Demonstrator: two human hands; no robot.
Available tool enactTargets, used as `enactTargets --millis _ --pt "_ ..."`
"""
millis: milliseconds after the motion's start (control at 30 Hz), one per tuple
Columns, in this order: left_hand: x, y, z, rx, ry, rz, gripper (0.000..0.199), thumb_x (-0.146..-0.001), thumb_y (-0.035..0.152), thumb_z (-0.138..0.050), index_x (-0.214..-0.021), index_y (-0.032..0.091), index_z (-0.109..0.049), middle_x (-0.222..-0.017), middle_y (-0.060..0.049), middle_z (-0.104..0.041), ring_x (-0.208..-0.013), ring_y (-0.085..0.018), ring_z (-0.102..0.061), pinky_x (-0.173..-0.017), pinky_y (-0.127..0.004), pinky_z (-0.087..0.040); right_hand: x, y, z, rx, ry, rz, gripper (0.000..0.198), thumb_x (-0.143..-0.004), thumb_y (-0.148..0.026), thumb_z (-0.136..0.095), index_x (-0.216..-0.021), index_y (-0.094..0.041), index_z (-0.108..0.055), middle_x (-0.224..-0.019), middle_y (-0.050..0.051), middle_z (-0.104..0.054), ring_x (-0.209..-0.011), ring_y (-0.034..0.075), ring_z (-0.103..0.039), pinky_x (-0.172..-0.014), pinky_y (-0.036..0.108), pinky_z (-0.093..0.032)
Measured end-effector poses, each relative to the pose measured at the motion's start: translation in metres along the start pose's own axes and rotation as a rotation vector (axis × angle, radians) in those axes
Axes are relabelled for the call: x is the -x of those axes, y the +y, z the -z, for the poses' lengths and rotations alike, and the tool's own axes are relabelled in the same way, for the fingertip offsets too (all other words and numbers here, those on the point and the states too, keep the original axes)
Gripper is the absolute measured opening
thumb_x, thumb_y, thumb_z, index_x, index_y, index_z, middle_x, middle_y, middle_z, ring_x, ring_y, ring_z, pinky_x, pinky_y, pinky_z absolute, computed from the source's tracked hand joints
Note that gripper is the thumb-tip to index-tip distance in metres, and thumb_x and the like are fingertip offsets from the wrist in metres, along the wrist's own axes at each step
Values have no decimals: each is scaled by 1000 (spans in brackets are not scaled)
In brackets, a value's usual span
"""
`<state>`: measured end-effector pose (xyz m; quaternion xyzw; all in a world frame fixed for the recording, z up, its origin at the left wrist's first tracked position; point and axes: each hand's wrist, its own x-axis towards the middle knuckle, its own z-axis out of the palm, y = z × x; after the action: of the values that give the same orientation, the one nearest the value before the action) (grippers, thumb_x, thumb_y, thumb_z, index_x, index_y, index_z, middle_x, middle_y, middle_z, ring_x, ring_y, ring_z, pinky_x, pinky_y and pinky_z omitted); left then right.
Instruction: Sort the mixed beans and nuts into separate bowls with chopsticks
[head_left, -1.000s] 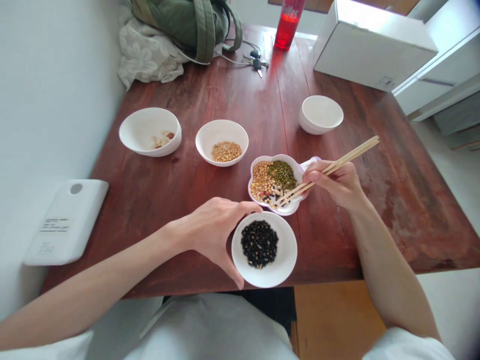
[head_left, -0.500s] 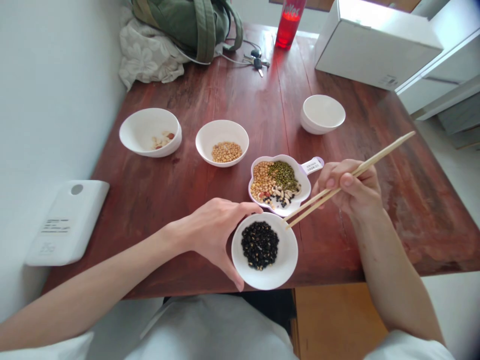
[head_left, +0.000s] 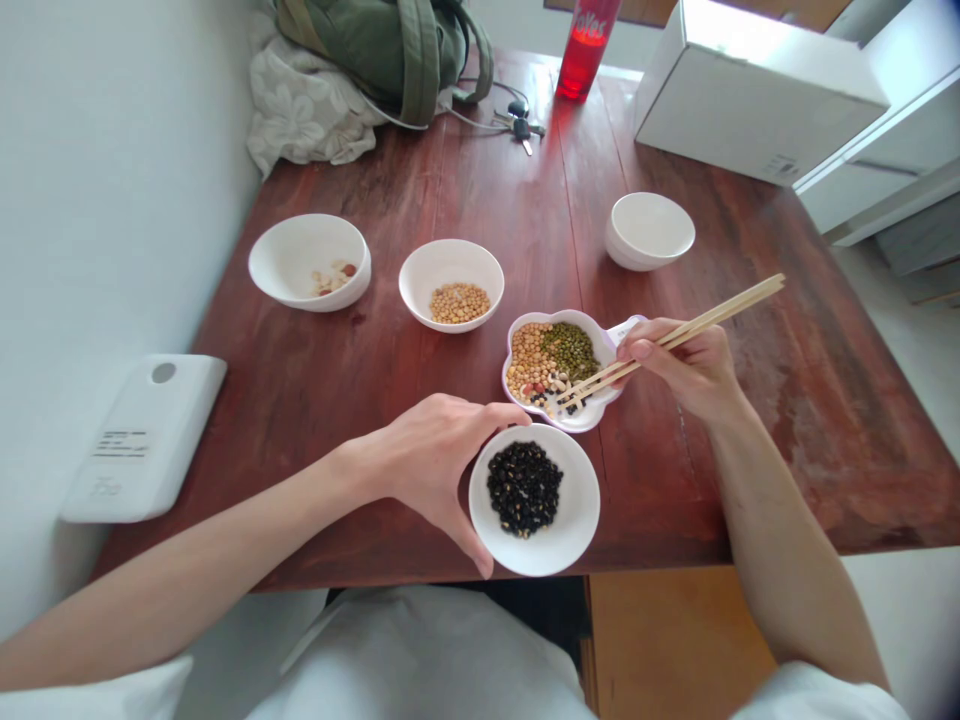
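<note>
My left hand (head_left: 442, 465) grips the left side of a white bowl (head_left: 577, 530), thumb at the near rim and fingers at the far rim. Black beans (head_left: 525, 488) lie inside this bowl. In my right hand (head_left: 686, 365) is a pair of chopsticks (head_left: 720, 312), held at a slant. Their tips reach into a flower-shaped dish (head_left: 600, 412) with a short handle, among black beans and pale seeds. Soybeans (head_left: 529, 352) and green mung beans (head_left: 571, 350) fill the dish's far part. I cannot tell whether the tips pinch a bean.
Farther back stand a white bowl with soybeans (head_left: 459, 303), a bowl with nuts (head_left: 330, 278) and another white bowl (head_left: 649, 230). A white scale-like device (head_left: 146, 440) lies left. Keys (head_left: 520, 128), a red bottle (head_left: 586, 55), a green bag (head_left: 367, 50) and a white box (head_left: 750, 105) are at the back.
My right hand has moved left, bringing the chopstick tips from the bean bowl's rim into the flower-shaped dish. My left hand keeps its hold on the bowl. The view has shifted slightly.
</note>
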<state>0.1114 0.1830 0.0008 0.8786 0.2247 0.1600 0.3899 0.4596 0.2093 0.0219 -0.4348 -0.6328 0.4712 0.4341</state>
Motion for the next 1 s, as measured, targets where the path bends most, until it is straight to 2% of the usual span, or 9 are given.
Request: enactTargets --millis 400,633,833,933,1000 --pt "-1 0 1 11 9 -8 121 -49 88 -94 -145 28 -49 -127 -9 -83 -108 -36 -84 -97 -40 -57 -1 2 2 -5 8 6 24 -92 -47 -89 -86 -24 -87 -81 8 -82 -70 24 -79 -58 35 -68" --pt "-2 1 2 3 20 -33 117 -54 89 -92 -144 28 -49 -126 -9 -83 -107 -36 -84 -96 -39 -56 -3 5 1 -59 -15 4 21 -93 -43 -88 -88 -22 -87 -78 7 -81 -64 22 -79 -56 34 -69" --pt "-1 0 -1 -17 26 -36 123 -51 91 -91 -146 27 -47 -128 -9 -83 -105 -36 -84 -97 -40 -56 -1 -8 -4 -297 53 177 22 -95 -43 -85 -85 -24 -85 -71 3 -74 -55 21 -76 -42 31 -64" --pt "0 -1 -1 -8 33 -45 122 -52 91 -91 -147 28 -47 -127 -9 -83 -107 -36 -84 -98 -40 -56 4 -14 -9 -349 4 209 21 -97 -44 -83 -86 -26 -84 -69 4 -73 -55 22 -76 -38 31 -61" --pt "0 0 -1 -5 32 -49 121 -53 91 -90 -147 28 -47 -127 -8 -83 -107 -36 -84 -97 -39 -56 5 -16 -10 -331 -29 201 20 -97 -44 -82 -87 -26 -85 -72 6 -76 -59 24 -78 -42 32 -63"
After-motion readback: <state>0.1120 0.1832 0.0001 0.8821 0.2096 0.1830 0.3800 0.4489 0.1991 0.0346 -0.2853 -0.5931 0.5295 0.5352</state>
